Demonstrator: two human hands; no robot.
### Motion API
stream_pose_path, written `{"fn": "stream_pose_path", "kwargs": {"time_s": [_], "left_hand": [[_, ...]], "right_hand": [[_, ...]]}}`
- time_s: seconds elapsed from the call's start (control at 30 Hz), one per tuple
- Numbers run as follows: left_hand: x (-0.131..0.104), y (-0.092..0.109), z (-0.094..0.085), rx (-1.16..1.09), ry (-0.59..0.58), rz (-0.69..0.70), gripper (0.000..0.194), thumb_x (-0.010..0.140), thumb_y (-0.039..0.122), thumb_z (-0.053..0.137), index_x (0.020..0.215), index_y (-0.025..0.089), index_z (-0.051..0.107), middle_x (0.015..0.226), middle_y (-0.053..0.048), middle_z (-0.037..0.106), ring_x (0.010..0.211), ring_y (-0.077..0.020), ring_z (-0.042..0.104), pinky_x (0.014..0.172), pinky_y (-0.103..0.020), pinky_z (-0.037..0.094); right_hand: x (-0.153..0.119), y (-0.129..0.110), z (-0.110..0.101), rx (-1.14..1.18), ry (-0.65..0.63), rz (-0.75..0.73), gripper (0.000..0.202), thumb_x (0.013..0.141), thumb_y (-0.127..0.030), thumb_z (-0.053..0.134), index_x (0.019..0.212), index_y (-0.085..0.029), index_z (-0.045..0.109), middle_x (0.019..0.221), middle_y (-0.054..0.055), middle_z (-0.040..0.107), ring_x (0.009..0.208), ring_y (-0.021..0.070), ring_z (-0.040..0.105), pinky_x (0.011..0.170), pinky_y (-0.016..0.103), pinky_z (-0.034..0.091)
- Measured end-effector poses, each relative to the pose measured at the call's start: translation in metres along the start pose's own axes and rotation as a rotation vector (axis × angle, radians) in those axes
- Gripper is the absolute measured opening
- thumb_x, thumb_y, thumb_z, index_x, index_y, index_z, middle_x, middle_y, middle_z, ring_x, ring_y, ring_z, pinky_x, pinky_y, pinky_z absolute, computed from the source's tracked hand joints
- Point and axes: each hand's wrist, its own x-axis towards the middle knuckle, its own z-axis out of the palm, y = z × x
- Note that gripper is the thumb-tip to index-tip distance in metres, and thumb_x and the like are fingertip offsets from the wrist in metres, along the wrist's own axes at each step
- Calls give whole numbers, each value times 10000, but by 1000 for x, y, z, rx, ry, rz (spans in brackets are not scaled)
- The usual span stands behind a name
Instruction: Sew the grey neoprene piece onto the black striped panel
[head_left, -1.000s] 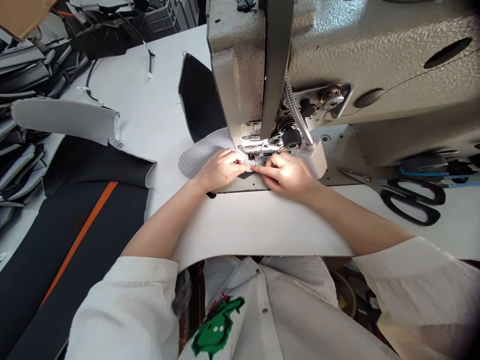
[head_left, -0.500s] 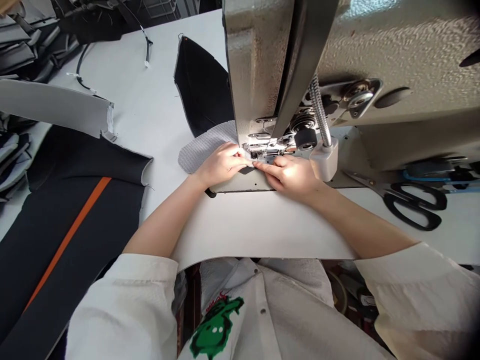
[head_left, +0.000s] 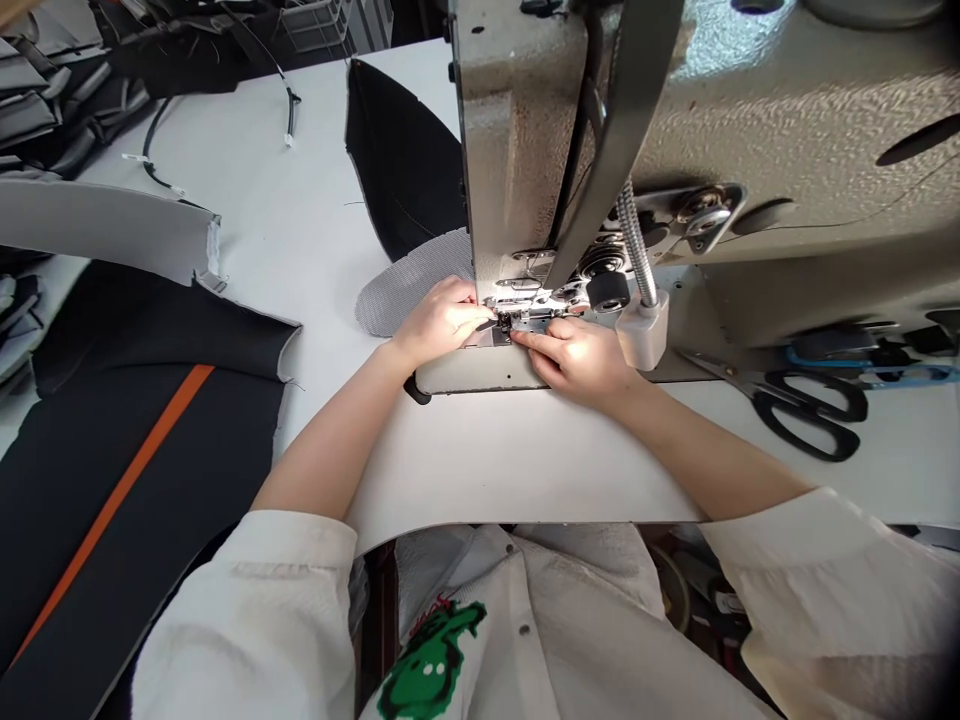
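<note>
"Around the presser foot [head_left: 504, 322] of the sewing machine [head_left: 514, 150], where is everything? Take the foot as the clock's centre."

"The grey mesh piece [head_left: 412, 285] lies between nine and ten o'clock, one end running behind the machine head. A dark fabric piece [head_left: 405, 165] sits beyond it, towards half past ten."

"And the hands?"

"The left hand [head_left: 448, 322] is at nine o'clock, thumb and fingertips bunched close beside the foot. Whether they pinch the mesh, I can't tell. The right hand [head_left: 581, 358] is at four, forefinger stretched to the metal plate [head_left: 465, 375] just by the foot. Its palm is turned away, so I can't tell whether it grips anything."

"How would you handle this well?"

"I'd let the left hand steady the mesh flat, without tugging, and use the right forefinger as a light guide along the edge. Both sets of fingertips are near the foot, so I'd leave them a safe margin."

"Any snags?"

"The dark piece touching the mesh could drag on it, I think. The scissors [head_left: 806, 415], past three o'clock, are well apart from the work."
</note>
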Motion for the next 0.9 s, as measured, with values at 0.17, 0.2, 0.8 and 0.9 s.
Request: {"fn": "stream_pose_path", "kwargs": {"time_s": [0.17,0.2,0.8,0.9], "left_hand": [[1,2,-1,-9,-8,-27,203,900,211,536,858,179,732,770,-59,600,759,-157,456,697,-266,425],[1,2,-1,-14,-7,-32,204,900,209,535,857,179,733,772,-59,602,759,-157,455,699,-267,426],[-1,2,0,-6,-70,-62,247,919,199,485,896,186,731,834,-64,618,790,-166,481,741,-300,443],[-1,4,-3,-29,-130,-115,304,947,233,431,923,196,732,867,-73,605,837,-170,506,781,-325,448]], "right_hand": [[0,-1,0,21,36,-11,336,913,-242,465,1147,-189,701,709,64,512,626,129,460,647,265,389],[0,-1,0,20,30,-4,336,912,-244,468,1149,-192,700,713,64,515,623,127,460,642,263,388],[2,-3,-4,31,218,-133,272,894,-172,517,1069,-117,718,688,54,529,628,126,481,624,248,398],[3,-4,-5,32,177,-118,293,905,-193,498,1085,-117,717,690,67,531,634,136,477,588,259,368]]}}
